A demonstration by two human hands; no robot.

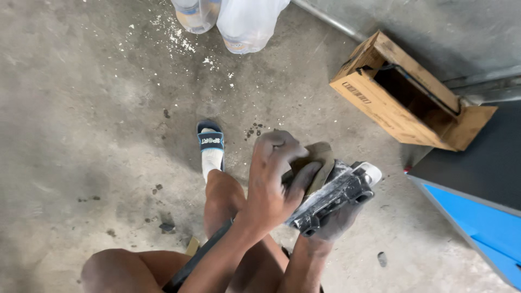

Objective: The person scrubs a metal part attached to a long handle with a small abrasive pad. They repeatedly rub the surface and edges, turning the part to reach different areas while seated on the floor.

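My left hand (274, 182), grey with dust, presses a folded piece of brown sandpaper (317, 160) onto the top of a shiny, dirty metal part (336, 195). My right hand (334, 225) cups that part from below, its fingers mostly hidden under the metal. The part is held in the air above the concrete floor, just over my knee. A pale, rounded end of the part (372, 172) sticks out to the right.
My foot in a blue sandal and white sock (210, 146) rests on the dusty concrete floor (81, 108). An open cardboard box (380, 103) lies at the upper right, plastic bottles (239, 21) at the top, a blue panel (483, 228) at the right.
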